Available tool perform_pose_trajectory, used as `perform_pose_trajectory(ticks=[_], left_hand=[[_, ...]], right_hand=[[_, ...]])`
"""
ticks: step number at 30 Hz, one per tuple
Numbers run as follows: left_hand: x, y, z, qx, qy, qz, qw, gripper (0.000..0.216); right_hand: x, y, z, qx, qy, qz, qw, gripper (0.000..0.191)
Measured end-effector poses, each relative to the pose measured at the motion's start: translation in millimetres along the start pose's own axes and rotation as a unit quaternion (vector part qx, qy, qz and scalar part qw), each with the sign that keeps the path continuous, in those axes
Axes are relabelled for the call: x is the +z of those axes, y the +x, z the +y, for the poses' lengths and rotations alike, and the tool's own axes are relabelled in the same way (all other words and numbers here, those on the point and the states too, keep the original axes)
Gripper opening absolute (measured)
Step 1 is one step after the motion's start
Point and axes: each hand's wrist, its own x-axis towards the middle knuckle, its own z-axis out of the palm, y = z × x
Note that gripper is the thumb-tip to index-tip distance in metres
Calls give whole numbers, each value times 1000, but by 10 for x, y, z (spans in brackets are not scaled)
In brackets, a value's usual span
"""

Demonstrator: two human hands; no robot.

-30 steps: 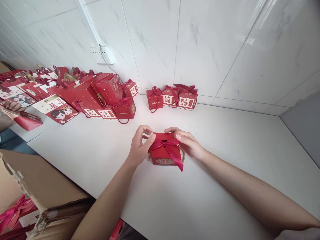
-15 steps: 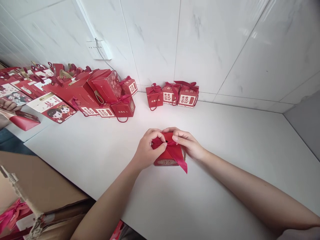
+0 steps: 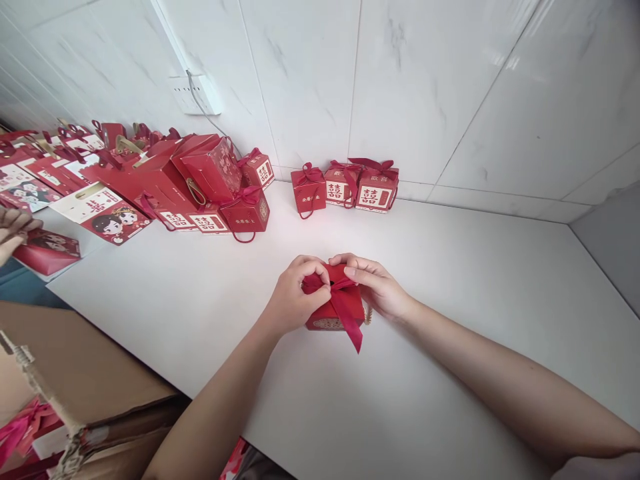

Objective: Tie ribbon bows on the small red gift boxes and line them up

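Observation:
A small red gift box (image 3: pixel 334 319) with a gold emblem on its front stands on the white table between my hands. Red ribbon (image 3: pixel 349 321) crosses its top, and one tail hangs down over the front. My left hand (image 3: pixel 303 293) pinches the ribbon at the top of the box with thumb and index finger. On the other side, my right hand (image 3: pixel 376 283) grips ribbon near the box's upper right edge, thumb on top. A twisted cord handle (image 3: pixel 369 313) shows at the box's right side. The fingers partly hide the knot area.
Several finished red boxes (image 3: pixel 377 190) with bows stand by the tiled wall. More red boxes and bags (image 3: pixel 200 173) crowd the left. An open cardboard carton (image 3: pixel 85 367) is at lower left. Another person's hand (image 3: pixel 13 230) holds a red box (image 3: pixel 47 252) at far left.
The hanging ribbon tail has swung left and lies more downward. My hands keep nearly the same hold. At far left, the other person's hand has shifted over the red box.

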Motion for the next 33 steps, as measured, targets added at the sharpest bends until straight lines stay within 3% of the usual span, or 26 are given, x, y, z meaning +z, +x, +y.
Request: perform_pose_trajectory(ticks=[4, 6, 11, 14, 17, 22, 27, 30, 33], left_hand=[[-64, -25, -42, -13, -73, -17, 997, 11], [-118, -26, -71, -31, -108, -3, 994, 18], [-236, -8, -146, -33, -10, 79, 996, 29], [-264, -6, -185, -38, 7, 41, 998, 39], [-275, -6, -217, -35, -40, -8, 999, 40], [-292, 2, -239, -39, -96, -35, 994, 37], [-285, 12, -241, -48, -95, -24, 994, 37], [-302, 9, -250, -45, -64, 23, 997, 33], [-364, -4, -269, 5, -37, 40, 999, 29]], right_hand=[[-45, -31, 44, -49, -62, 9, 997, 22], [-63, -51, 78, -67, -99, 23, 993, 30], [-73, -89, 174, -114, -159, 50, 979, 42], [-57, -104, 206, -92, -156, 45, 982, 43], [-40, -111, 215, -80, -151, 38, 985, 41], [-47, -98, 223, -68, -136, 49, 987, 34], [-99, -42, 283, -46, -134, 107, 984, 28], [-135, -1, 325, -54, -132, 128, 981, 24], [-179, 33, 349, -59, -132, 157, 977, 22]])
